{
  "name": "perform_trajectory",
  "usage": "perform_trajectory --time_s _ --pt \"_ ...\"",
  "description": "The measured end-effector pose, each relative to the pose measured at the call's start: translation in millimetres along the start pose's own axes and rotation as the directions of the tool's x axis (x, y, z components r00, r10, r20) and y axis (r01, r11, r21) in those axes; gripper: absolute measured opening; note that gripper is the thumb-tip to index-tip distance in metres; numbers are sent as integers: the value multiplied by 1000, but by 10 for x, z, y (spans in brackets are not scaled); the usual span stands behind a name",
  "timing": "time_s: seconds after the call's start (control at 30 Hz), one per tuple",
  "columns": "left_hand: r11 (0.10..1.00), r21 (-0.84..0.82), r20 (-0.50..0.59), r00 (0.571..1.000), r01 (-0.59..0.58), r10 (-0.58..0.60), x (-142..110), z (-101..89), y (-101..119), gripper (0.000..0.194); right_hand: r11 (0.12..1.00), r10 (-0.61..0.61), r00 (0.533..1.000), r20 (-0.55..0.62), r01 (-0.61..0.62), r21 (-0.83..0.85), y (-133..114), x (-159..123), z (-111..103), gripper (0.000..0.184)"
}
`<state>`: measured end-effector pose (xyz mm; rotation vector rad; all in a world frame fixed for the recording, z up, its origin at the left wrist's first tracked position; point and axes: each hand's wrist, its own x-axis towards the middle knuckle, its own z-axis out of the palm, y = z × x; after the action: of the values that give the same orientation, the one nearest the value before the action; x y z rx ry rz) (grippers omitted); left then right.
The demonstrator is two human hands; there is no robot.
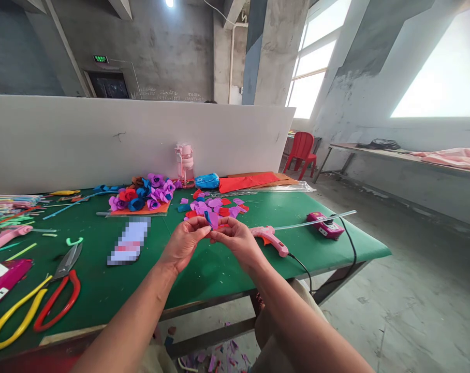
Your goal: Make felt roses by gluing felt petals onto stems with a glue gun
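Note:
Between my two hands is a small paper flower (pixel 213 219), with a purple petal and a blue part at its left. My left hand (pixel 188 239) pinches it from the left. From the other side my right hand (pixel 235 238) grips the purple petal, fingertips close to those of the left. Just behind lie loose purple, red and pink petals (pixel 215 206) in a scattered pile. A pink glue gun (pixel 272 239) rests right of my right hand, a long clear glue stick (pixel 316 220) reaching out of it.
Finished paper flowers (pixel 145 194) lie in a heap at back left. Scissors (pixel 60 280) with yellow and red handles, a phone (pixel 129 241) and a pink power strip (pixel 8 280) are at left. A pink bottle (pixel 185 165) stands by the white board (pixel 142 140). A magenta socket block (pixel 325 226) sits at right.

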<state>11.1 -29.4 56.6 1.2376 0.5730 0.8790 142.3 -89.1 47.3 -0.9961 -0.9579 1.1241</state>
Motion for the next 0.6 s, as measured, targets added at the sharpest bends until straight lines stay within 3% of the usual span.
perform_trajectory --time_s 0.17,0.37,0.6 --pt "999 46 -18 1000 -17 18 -10 8 19 13 991 -75 994 -74 66 -119 22 6 23 33" --pt "996 76 -29 999 -39 42 -17 18 28 13 976 -124 989 -79 107 -192 31 -12 46 28" --pt "989 107 -180 976 -103 121 4 63 -50 13 973 -90 994 -69 73 -219 90 11 50 26"
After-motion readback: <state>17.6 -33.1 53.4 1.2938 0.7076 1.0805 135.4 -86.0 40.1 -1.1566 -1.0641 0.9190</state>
